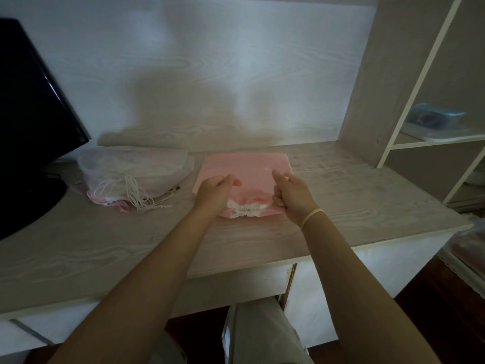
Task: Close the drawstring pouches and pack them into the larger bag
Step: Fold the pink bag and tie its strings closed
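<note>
My left hand point(217, 187) and right hand point(291, 191) grip the pink pouch point(246, 169), fists closed; mesh bag point(131, 169) left of them, monitor point(31, 119) beyond.

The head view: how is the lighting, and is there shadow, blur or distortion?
Head view: dim, soft light; a broad shadow on the wall behind the desk; wide-angle bending of the shelf frame; slight blur on the pink pouch and both hands.

tabletop point(262, 240): pale wood grain | centre: pink pouch point(244, 168) lying flat | left: translucent white bag point(136, 168), cords spilling | far left: dark monitor base point(26, 203)
</note>
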### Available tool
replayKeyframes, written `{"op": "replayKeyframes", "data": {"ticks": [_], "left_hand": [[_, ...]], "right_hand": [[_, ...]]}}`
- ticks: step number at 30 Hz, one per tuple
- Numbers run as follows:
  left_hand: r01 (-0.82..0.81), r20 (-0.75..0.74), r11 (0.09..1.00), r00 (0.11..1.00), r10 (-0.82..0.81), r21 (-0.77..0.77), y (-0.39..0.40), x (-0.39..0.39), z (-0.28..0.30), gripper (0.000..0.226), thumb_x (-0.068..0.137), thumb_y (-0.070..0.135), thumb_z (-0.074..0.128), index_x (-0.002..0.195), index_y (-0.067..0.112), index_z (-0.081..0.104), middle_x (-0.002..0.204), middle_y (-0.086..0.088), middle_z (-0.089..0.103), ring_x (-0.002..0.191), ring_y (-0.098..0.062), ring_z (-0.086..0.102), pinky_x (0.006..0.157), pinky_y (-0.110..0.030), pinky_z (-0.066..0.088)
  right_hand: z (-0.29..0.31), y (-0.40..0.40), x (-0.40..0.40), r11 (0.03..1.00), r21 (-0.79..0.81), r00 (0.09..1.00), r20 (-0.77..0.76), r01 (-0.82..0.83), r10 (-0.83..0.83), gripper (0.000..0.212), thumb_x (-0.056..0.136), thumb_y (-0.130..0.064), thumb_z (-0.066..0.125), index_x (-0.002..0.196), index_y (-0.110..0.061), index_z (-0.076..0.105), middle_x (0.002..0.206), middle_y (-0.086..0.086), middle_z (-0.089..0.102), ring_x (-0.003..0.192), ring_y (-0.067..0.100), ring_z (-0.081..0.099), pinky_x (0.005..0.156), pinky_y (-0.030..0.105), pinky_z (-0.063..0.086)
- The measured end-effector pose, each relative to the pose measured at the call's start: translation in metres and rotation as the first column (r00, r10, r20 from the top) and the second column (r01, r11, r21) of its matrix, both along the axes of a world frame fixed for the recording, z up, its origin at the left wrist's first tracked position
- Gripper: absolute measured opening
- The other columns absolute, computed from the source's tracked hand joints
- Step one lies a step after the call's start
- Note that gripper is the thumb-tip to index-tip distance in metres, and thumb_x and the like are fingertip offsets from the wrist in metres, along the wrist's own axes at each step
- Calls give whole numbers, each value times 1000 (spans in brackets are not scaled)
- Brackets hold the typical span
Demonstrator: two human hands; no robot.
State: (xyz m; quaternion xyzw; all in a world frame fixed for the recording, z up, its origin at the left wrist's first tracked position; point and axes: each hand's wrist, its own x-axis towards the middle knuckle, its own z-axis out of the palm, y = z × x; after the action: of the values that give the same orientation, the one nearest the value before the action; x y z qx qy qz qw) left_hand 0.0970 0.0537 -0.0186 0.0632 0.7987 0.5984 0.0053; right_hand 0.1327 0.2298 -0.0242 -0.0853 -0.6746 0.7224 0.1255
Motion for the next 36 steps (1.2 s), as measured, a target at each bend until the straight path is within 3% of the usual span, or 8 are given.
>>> {"op": "replayKeyframes", "data": {"ticks": [6,14,21,24,26,29,33,36], "left_hand": [[-73,-146,974,988,41,-216,-4,-7,-7,30,100,22,47,80,12,67,77,-1,62,60,-6,52,55,-18,39],[86,-32,982,995,-92,-168,-27,-9,30,29,95,26,54,74,15,69,63,0,56,59,-14,52,56,-23,43],[162,23,889,985,-169,-429,-16,-45,80,26,88,32,63,73,12,64,75,-2,61,67,-17,53,62,-26,39],[63,-90,864,988,-123,-499,-6,-63,78,39,81,44,59,104,14,67,106,-10,63,98,-27,60,83,-31,48],[-56,-180,827,982,-56,-559,-6,-64,73,50,83,40,59,129,19,57,132,-12,52,121,-31,51,101,-38,44],[-106,-237,755,969,-67,-647,-13,-57,65,19,86,30,54,84,16,68,92,-13,64,85,-27,61,72,-31,46],[361,308,397,932,-191,-844,-13,-34,65,47,91,50,55,84,7,71,80,-8,73,61,-20,62,67,-28,48],[440,380,328,895,-232,-836,-6,-17,58,53,79,63,65,69,11,64,67,-4,66,59,-18,58,63,-24,45]], "right_hand": [[3,-3,-7,665,743,986,41,77,-161,33,98,-31,51,73,-10,44,65,-1,44,64,18,43,62,30,32],[45,9,11,738,673,999,40,-37,13,36,94,-36,56,77,-4,57,66,12,63,58,21,58,66,32,53],[92,5,-30,972,72,969,121,-225,216,30,87,-33,69,94,-4,67,96,14,67,90,27,66,86,44,56],[78,5,-56,960,249,983,161,-131,92,46,88,-41,64,128,-18,59,120,11,61,102,25,60,93,41,49],[67,7,-61,867,495,991,135,-51,-19,53,89,-37,64,138,-24,49,131,10,56,105,24,56,94,39,47],[60,5,-57,724,678,980,200,-128,-14,33,92,-29,61,120,-13,63,113,11,68,76,13,61,74,26,53],[59,-15,-37,324,816,868,495,-479,38,41,91,-48,57,76,-14,73,61,-4,65,52,9,56,78,27,52],[51,-31,-31,173,799,810,586,-576,-7,40,75,-49,74,60,-13,63,59,-1,62,57,16,56,81,30,52]]}}
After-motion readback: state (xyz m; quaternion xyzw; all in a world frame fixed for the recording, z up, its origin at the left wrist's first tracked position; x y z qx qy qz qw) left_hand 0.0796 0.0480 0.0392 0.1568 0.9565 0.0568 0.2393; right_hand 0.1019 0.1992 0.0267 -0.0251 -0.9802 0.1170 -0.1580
